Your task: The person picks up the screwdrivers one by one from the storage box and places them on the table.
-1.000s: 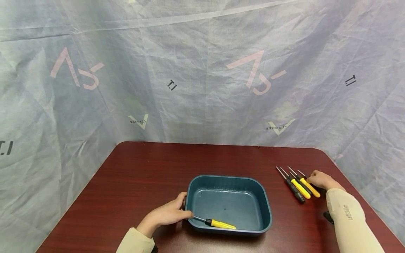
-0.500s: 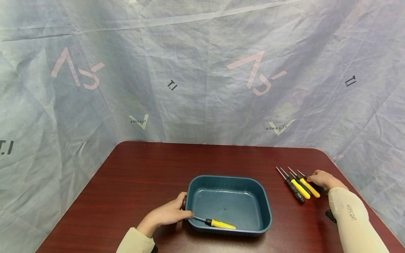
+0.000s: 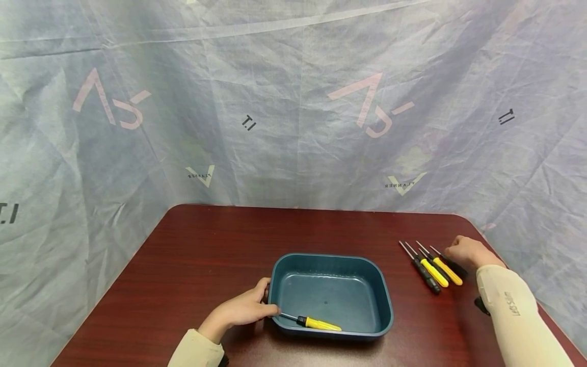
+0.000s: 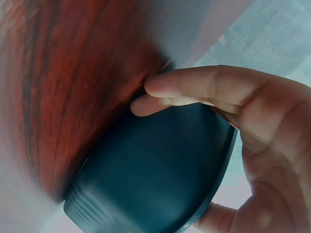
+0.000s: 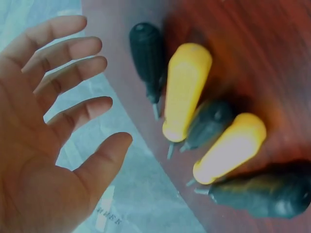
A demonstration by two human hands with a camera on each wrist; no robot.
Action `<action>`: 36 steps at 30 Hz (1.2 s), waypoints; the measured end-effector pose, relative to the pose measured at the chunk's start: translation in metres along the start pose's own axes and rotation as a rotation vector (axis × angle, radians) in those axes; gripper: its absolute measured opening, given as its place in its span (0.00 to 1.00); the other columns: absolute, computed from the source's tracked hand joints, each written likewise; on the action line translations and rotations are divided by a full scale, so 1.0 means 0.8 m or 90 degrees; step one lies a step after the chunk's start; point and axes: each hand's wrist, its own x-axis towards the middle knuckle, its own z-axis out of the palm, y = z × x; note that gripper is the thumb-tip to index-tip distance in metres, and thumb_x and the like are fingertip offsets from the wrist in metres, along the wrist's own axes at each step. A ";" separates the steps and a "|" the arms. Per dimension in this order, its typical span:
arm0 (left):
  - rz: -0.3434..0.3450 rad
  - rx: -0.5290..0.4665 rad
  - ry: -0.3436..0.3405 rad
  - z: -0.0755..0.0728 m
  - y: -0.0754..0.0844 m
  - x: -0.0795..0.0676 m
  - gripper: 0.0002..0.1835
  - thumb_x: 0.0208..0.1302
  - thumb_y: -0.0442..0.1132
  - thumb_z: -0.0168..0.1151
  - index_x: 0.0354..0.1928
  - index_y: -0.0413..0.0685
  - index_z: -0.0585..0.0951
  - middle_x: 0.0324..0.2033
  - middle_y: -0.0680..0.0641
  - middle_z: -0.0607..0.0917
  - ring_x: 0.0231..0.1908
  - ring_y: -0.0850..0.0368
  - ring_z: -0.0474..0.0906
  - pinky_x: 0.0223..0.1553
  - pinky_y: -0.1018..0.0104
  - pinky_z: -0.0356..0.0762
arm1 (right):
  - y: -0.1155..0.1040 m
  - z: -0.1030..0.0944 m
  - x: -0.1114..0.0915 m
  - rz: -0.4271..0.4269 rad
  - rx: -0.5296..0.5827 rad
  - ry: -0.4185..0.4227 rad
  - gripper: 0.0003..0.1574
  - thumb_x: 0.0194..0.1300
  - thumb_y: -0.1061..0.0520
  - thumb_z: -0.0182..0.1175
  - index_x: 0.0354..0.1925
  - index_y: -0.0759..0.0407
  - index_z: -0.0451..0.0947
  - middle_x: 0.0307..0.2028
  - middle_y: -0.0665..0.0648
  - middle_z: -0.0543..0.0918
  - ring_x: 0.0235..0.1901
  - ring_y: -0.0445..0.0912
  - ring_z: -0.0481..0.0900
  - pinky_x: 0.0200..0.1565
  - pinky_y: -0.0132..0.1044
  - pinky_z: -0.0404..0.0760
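My left hand [image 3: 245, 308] grips the left wall of a dark blue-green plastic bin [image 3: 387, 306], thumb over the rim. In the left wrist view its fingers lie along the bin's outer wall [image 4: 160, 150]. A yellow-handled screwdriver [image 3: 321, 324] lies inside the bin along its near side. At the right, my right hand [image 3: 470, 251] hovers by a row of screwdrivers, holding nothing. The right wrist view shows its fingers loosely bent and apart from a black screwdriver [image 5: 147, 58], a yellow one [image 5: 188, 87] and another yellow one [image 5: 231, 148].
More black screwdrivers, one of them at the row's left end [image 3: 426, 275], lie alongside the yellow ones on the dark red wooden table [image 3: 206, 244]. A grey printed cloth [image 3: 293, 102] hangs behind and around the table.
My right hand has lifted and drawn slightly away from the rightmost screwdriver, whose black handle now shows more. The left hand and the bin stay in place.
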 end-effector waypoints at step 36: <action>0.000 0.035 0.020 0.001 0.004 -0.001 0.34 0.53 0.39 0.59 0.58 0.33 0.57 0.45 0.41 0.76 0.39 0.56 0.74 0.35 0.64 0.69 | -0.135 -0.013 -0.020 -0.155 -0.130 0.144 0.29 0.58 0.47 0.56 0.51 0.66 0.68 0.50 0.74 0.66 0.47 0.75 0.60 0.32 0.62 0.68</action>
